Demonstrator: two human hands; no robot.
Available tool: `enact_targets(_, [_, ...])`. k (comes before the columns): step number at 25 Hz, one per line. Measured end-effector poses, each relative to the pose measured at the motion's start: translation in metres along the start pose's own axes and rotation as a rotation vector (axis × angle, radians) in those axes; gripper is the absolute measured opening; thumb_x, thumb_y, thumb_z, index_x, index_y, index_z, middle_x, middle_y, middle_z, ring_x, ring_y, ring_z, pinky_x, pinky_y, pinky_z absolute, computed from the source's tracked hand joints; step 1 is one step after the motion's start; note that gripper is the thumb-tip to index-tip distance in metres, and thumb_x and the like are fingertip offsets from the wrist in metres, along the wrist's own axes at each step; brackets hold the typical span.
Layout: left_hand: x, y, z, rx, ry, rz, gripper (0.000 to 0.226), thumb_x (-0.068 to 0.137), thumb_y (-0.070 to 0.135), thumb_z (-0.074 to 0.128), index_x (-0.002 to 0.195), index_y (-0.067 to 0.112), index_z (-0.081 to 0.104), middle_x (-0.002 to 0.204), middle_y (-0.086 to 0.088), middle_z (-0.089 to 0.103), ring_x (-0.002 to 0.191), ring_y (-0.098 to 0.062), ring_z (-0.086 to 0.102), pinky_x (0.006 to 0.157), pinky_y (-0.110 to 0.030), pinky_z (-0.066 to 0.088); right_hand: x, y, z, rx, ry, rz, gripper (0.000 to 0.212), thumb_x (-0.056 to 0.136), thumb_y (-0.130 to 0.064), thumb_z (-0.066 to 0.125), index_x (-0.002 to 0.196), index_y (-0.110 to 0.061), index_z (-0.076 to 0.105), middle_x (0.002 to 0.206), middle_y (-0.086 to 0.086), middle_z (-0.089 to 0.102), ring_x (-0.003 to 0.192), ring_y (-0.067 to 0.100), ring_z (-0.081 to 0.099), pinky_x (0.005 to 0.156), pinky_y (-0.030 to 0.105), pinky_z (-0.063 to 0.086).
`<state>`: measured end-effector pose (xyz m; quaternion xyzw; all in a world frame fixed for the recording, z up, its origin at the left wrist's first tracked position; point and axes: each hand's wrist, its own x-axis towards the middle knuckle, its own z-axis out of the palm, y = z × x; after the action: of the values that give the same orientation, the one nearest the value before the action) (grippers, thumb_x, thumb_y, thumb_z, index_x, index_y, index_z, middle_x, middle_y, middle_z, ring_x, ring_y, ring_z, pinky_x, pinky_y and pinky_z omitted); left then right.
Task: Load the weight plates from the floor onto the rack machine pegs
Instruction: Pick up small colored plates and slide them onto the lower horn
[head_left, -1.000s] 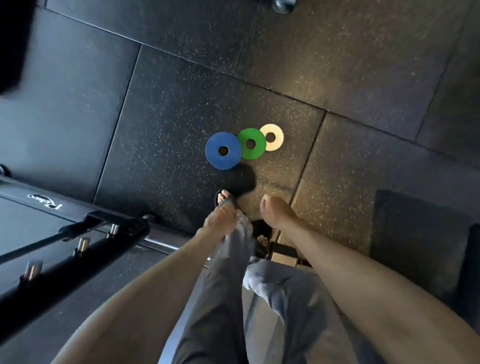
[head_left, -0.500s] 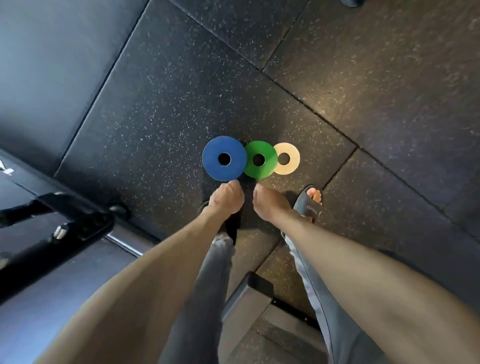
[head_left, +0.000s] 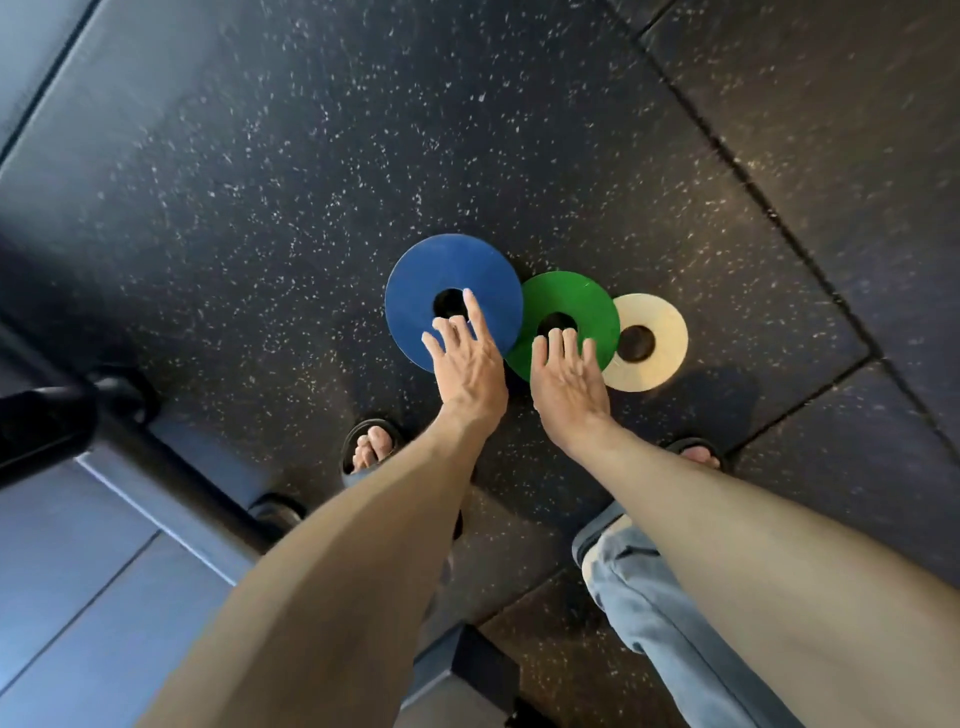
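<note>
your 3 plates lie flat on the floor (head_left: 260, 156) in a row: blue plate (head_left: 415, 280), green plate (head_left: 576, 296), cream plate (head_left: 665, 332). the blue edge lies over the green one, and the green edge lies over the cream one. your left hand (head_left: 470, 364) is above the blue plate with fingers straight and slightly spread, the index fingertip at the rim of its centre hole. your right hand (head_left: 566, 379) is above the green plate, fingers straight and close together, tips just short of its hole. neither hand grips anything; whether they touch the plates cannot be told. the rack frame (head_left: 171, 467) runs along the floor at your lower left, near your left sandal (head_left: 371, 447).
</note>
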<state>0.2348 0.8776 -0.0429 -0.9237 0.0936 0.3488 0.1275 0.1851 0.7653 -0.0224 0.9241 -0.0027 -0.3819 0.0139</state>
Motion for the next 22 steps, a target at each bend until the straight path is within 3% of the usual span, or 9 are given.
enact_targets(3, [0.011, -0.007, 0.013, 0.074, 0.162, 0.116, 0.084, 0.088, 0.017, 0.051, 0.154, -0.002, 0.001, 0.122, -0.017, 0.052, 0.120, -0.036, 0.047, 0.109, -0.045, 0.035, 0.010, 0.001, 0.018, -0.026, 0.045, -0.002, 0.051, 0.074, -0.011, 0.066, 0.120, -0.004, 0.045, 0.110, 0.013, 0.049, 0.103, 0.030, 0.047, 0.085, 0.041, 0.040])
enact_targets(5, [0.014, -0.012, 0.015, 0.047, 0.227, 0.187, 0.091, 0.083, 0.015, 0.060, 0.155, 0.000, 0.007, 0.117, -0.013, 0.054, 0.111, -0.030, 0.051, 0.107, -0.041, 0.038, 0.016, 0.001, 0.019, -0.023, 0.100, -0.014, 0.036, 0.077, -0.005, 0.060, 0.111, -0.007, 0.047, 0.104, 0.012, 0.050, 0.097, 0.029, 0.047, 0.080, 0.040, 0.039])
enact_targets(8, [0.018, -0.021, 0.001, -0.088, 0.110, 0.300, 0.113, 0.075, 0.025, 0.077, 0.156, 0.005, 0.000, 0.118, -0.011, 0.050, 0.105, -0.026, 0.050, 0.106, -0.038, 0.036, 0.012, 0.004, 0.017, 0.020, 0.069, -0.027, 0.032, 0.079, -0.006, 0.063, 0.107, -0.006, 0.049, 0.099, 0.012, 0.056, 0.093, 0.028, 0.050, 0.080, 0.040, 0.041])
enact_targets(12, [0.013, -0.043, -0.056, -0.227, -0.111, 0.404, 0.123, 0.070, 0.035, 0.084, 0.157, 0.013, 0.000, 0.125, -0.015, 0.045, 0.110, -0.031, 0.047, 0.099, -0.039, 0.039, -0.005, 0.013, -0.019, 0.110, 0.063, -0.052, 0.053, 0.074, -0.037, 0.074, 0.111, -0.006, 0.050, 0.106, 0.013, 0.062, 0.100, 0.029, 0.055, 0.089, 0.042, 0.039])
enact_targets(15, [-0.012, -0.046, -0.112, -0.358, -0.290, 0.370, 0.101, 0.076, 0.028, 0.077, 0.154, 0.020, 0.013, 0.124, -0.018, 0.047, 0.113, -0.034, 0.050, 0.099, -0.044, 0.044, -0.041, 0.017, -0.069, 0.142, 0.100, -0.035, 0.041, 0.083, -0.030, 0.065, 0.113, -0.007, 0.052, 0.111, 0.013, 0.065, 0.104, 0.031, 0.057, 0.099, 0.046, 0.035])
enact_targets(18, [-0.069, -0.051, -0.158, -0.430, -0.311, 0.350, 0.063, 0.088, 0.009, 0.061, 0.144, 0.016, 0.034, 0.119, -0.016, 0.059, 0.103, -0.029, 0.061, 0.083, -0.036, 0.052, -0.102, 0.018, -0.122, 0.138, 0.090, -0.059, 0.035, 0.083, -0.022, 0.061, 0.114, -0.008, 0.052, 0.112, 0.012, 0.066, 0.106, 0.030, 0.057, 0.099, 0.046, 0.033])
enact_targets(22, [-0.193, -0.079, -0.225, -0.420, -0.306, 0.379, 0.060, 0.085, -0.001, 0.052, 0.143, 0.015, 0.043, 0.123, -0.015, 0.060, 0.115, -0.031, 0.056, 0.095, -0.041, 0.049, -0.214, 0.022, -0.213, 0.089, 0.052, -0.144, 0.031, 0.085, -0.021, 0.061, 0.113, -0.010, 0.053, 0.110, 0.010, 0.067, 0.108, 0.029, 0.058, 0.103, 0.047, 0.032])
